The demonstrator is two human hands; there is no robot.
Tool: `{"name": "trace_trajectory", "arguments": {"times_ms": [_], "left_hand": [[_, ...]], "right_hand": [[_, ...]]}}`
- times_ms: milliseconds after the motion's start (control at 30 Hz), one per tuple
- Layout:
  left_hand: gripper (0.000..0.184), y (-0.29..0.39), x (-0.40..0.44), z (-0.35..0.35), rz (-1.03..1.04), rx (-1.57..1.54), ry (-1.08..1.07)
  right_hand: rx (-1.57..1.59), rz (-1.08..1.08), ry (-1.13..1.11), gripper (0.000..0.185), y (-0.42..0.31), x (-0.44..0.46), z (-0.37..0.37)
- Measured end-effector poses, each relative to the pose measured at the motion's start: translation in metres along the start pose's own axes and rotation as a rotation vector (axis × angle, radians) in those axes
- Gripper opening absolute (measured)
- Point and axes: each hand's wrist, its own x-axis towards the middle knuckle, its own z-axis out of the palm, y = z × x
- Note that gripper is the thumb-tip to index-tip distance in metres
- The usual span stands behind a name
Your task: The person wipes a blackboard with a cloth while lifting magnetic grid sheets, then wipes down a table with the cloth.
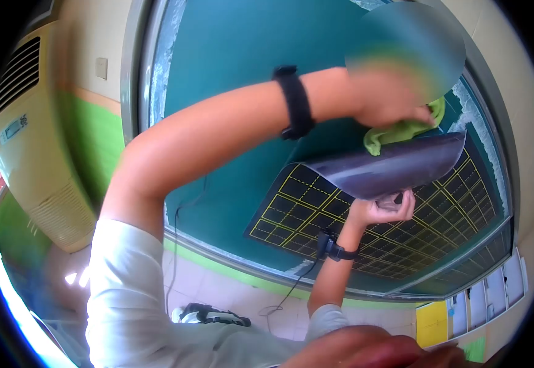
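Observation:
My left hand (392, 101), partly covered by a round blur, presses a green cloth (402, 130) near the upper edge of a curled flexible sheet. The sheet's dark, shiny back (396, 162) bends outward, while its black face with a yellow practice grid (297, 196) lies against a green chalkboard (230, 55). Below the curl, my right hand (386, 210) is closed with bent fingers at the sheet's lower edge; the fingertips' exact grip is partly hidden. Black bands circle both wrists.
A grey frame (133, 67) borders the chalkboard. To the left stands a cream floor air conditioner (40, 159). A dark cable (175, 245) hangs down to the tiled floor. Wall pockets (475, 303) and a yellow panel (431, 324) are at lower right.

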Motion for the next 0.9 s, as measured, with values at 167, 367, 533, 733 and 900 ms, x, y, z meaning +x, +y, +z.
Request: {"name": "trace_trajectory", "arguments": {"times_ms": [167, 367, 533, 733, 900], "left_hand": [[0.064, -0.001, -0.057, -0.029, 0.032, -0.112, -0.127], [0.064, -0.005, -0.118, -0.108, -0.484, -0.113, -0.207], [0.070, 0.008, -0.150, -0.091, -0.634, 0.243, -0.035], [0.057, 0.094, -0.227, -0.030, -0.181, -0.212, -0.652], [0.058, 0.071, -0.222, -0.049, -0.113, -0.122, -0.611]], "right_hand": [[-0.003, 0.001, 0.018, 0.066, 0.002, 0.001, -0.002], [0.065, 0.132, 0.081, 0.062, 0.003, 0.001, 0.000], [0.043, 0.152, 0.088, 0.061, 0.009, -0.006, 0.001], [0.004, 0.415, 0.077, 0.054, 0.005, -0.011, -0.006], [-0.015, 0.382, 0.130, 0.054, 0.013, -0.015, 0.000]]}}
